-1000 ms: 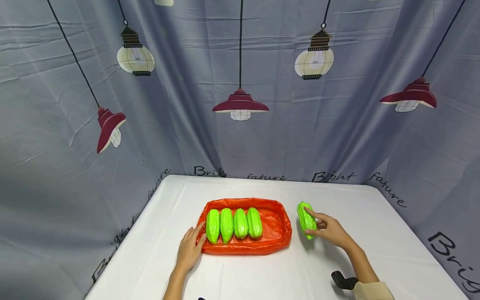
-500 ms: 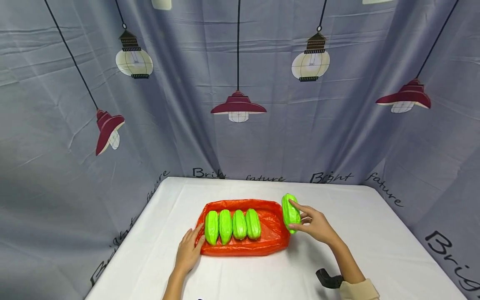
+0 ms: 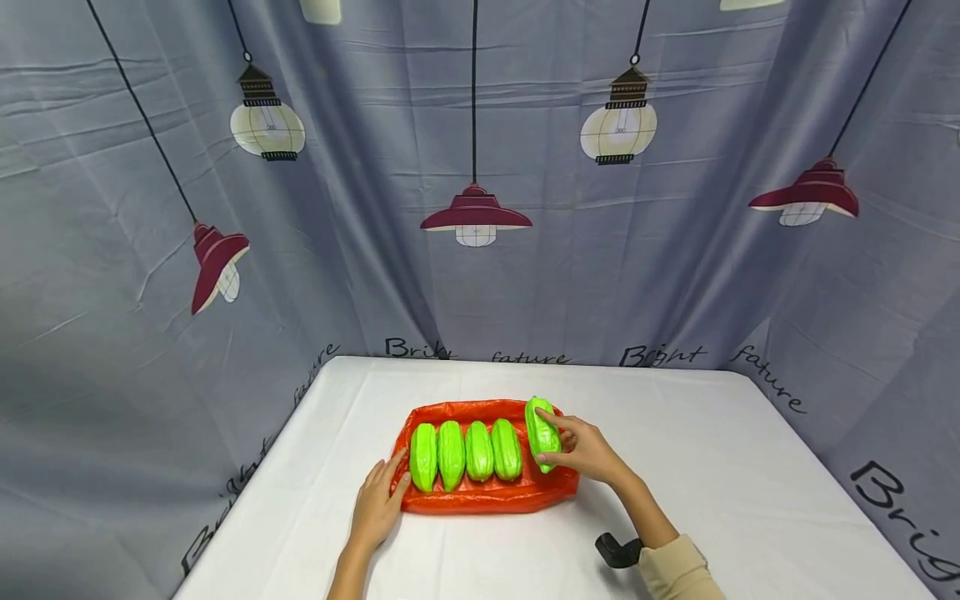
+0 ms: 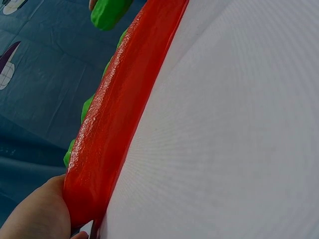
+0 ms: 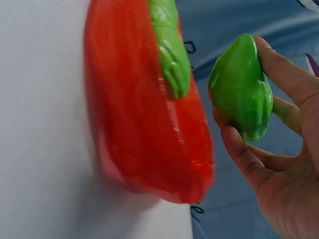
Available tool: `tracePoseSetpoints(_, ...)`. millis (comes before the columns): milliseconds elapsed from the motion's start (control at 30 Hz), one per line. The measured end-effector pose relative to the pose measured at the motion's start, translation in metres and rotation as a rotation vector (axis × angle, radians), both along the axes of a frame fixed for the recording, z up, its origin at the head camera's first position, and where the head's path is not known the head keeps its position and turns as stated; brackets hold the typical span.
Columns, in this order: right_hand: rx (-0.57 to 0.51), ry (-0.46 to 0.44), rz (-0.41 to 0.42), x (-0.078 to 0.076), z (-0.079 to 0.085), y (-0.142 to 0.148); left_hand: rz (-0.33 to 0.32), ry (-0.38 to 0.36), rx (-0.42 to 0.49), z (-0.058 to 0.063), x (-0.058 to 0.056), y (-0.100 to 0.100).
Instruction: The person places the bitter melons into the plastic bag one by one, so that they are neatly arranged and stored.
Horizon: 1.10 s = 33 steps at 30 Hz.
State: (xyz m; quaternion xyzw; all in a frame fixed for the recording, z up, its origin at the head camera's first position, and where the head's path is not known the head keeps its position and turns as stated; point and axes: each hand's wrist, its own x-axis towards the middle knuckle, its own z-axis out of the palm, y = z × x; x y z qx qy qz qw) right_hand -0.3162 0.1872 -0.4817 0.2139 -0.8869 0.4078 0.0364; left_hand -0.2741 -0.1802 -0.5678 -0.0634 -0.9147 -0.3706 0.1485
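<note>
A long green ridged fruit (image 3: 542,435) is pinched between the thumb and fingers of my right hand (image 3: 588,454), over the right end of a red tray (image 3: 491,500). The right wrist view shows this same fruit (image 5: 243,89) in the fingertips, apart from the tray wall (image 5: 144,124). Several more such fruits (image 3: 479,451) lie side by side in the tray's left and middle part. My left hand (image 3: 372,504) rests against the tray's left end, its fingers fairly straight at the rim. In the left wrist view, part of that hand (image 4: 40,211) touches the tray's end.
The tray stands on a white-covered table (image 3: 360,408). A grey curtain (image 3: 337,275) printed with lamps and lettering surrounds the table's back and sides. A black curved piece (image 3: 618,551) sits at my right wrist, beside the beige sleeve (image 3: 675,571).
My right hand has carried the green fruit leftward, from beside the tray to over its right end. My left hand has stayed at the tray's left end.
</note>
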Motion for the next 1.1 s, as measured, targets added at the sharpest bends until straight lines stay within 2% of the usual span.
tracePoseSetpoints(500,-0.003,-0.128,0.088,-0.019,-0.031,-0.006,-0.001,0.034,0.013,-0.001,0.0,-0.001)
tracePoseSetpoints(900,0.059,-0.148,0.067,-0.022,-0.036,-0.006,0.003,0.006,0.013,0.002,0.001,0.0)
tracePoseSetpoints(1100,0.048,-0.147,0.104,-0.022,-0.037,-0.007,0.001,-0.004,0.01,0.002,0.001,0.001)
